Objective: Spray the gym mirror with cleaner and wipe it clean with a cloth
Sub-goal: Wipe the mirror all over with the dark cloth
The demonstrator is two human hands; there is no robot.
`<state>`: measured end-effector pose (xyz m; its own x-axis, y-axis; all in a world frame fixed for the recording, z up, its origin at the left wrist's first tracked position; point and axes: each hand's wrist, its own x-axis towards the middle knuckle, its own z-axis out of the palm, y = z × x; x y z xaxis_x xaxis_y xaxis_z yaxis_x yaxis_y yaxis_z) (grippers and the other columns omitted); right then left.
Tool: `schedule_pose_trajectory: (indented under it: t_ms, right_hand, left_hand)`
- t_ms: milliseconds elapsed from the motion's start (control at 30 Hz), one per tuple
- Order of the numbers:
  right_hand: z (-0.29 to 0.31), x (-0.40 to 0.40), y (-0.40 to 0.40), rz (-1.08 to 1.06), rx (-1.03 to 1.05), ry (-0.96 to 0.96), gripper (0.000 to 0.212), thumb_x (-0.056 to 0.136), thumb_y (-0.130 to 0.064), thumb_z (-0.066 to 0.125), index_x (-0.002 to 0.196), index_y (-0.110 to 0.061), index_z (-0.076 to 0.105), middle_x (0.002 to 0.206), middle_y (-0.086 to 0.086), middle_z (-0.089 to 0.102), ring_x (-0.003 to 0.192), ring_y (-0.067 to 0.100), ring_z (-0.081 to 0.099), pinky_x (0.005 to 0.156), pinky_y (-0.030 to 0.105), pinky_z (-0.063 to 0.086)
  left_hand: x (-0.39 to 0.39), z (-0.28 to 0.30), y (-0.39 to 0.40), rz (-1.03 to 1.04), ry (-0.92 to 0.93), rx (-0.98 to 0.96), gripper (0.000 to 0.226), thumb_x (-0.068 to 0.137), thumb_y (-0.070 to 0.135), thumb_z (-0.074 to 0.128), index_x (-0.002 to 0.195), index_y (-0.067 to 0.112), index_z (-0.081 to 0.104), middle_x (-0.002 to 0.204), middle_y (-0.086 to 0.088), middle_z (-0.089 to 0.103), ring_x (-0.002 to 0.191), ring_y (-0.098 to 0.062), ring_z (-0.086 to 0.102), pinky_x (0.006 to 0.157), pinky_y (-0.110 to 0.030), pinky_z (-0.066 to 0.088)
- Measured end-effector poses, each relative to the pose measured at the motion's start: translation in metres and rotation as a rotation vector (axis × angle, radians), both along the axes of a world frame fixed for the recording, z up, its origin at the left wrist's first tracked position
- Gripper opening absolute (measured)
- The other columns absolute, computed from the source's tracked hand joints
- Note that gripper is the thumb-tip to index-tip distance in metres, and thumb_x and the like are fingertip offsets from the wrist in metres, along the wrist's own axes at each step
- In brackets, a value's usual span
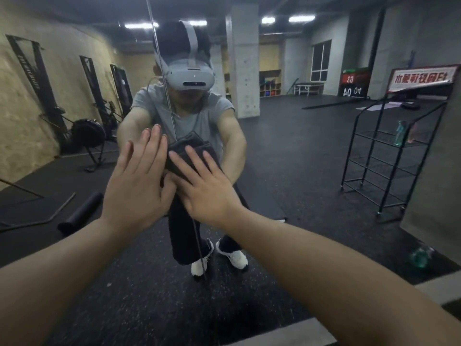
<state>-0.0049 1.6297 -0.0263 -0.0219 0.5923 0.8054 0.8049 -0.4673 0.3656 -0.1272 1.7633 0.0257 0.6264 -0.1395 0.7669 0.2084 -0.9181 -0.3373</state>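
Both hands, left (136, 186) and right (204, 188), press spread-fingered on the dark cloth (185, 152) against the mirror (299, 158), mid-wipe; next likely sweeps sideways.

The mirror (287, 146) is smooth, glossy glass. The cloth (185, 151) looks dark, soft and matt. Reflected, the floor (287, 171) appears speckled matt rubber; the rack (369, 166) at right, thin black metal.

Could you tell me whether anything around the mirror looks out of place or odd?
One thing: a green bottle lies on its side on the floor by the mirror's lower right, rather than standing. The dark cloth sits flat under both hands.
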Motion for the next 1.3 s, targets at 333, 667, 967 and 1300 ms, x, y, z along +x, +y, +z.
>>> schedule_pose_trajectory:
  t_ms: [333,667,967,1300]
  right_hand:
    - [-0.020,0.112,-0.183,-0.373,0.346,0.229,0.059,0.108,-0.038,0.029,0.162,-0.022,0.011,0.169,0.016,0.014,0.156,0.040,0.009,0.126,0.058,0.011]
    - [-0.025,0.067,-0.101,-0.403,0.689,0.462,0.064,0.104,-0.037,0.029,0.163,-0.017,0.016,0.169,0.019,0.009,0.155,0.045,0.007,0.125,0.062,0.005]
    - [-0.063,-0.002,0.009,-0.120,0.008,-0.014,0.055,0.101,-0.037,0.044,0.153,-0.021,0.047,0.166,0.006,0.031,0.157,0.032,0.015,0.128,0.052,0.004]
    - [-0.087,0.098,-0.169,-0.379,0.308,0.243,0.060,0.106,-0.045,0.030,0.162,-0.027,0.017,0.170,0.013,0.014,0.157,0.038,0.009,0.127,0.055,0.007]
  left_hand:
    - [0.018,-0.022,-0.021,-0.017,-0.056,-0.012,0.069,0.101,0.036,0.026,0.157,-0.004,0.027,0.166,-0.020,0.019,0.156,-0.030,0.014,0.125,-0.055,0.015]
    - [0.023,-0.026,-0.020,0.013,-0.069,-0.025,0.069,0.101,0.039,0.027,0.159,0.001,0.024,0.168,-0.016,0.014,0.157,-0.025,0.009,0.128,-0.048,0.007]
    - [0.011,-0.015,-0.020,0.008,0.008,-0.065,0.073,0.102,0.052,0.013,0.163,0.011,0.011,0.171,-0.006,0.002,0.157,-0.015,-0.002,0.128,-0.040,0.001]
    - [0.011,-0.075,-0.046,0.026,-0.062,-0.068,0.070,0.105,0.048,0.024,0.163,0.010,0.012,0.171,-0.006,0.000,0.155,-0.011,-0.010,0.126,-0.033,-0.011]
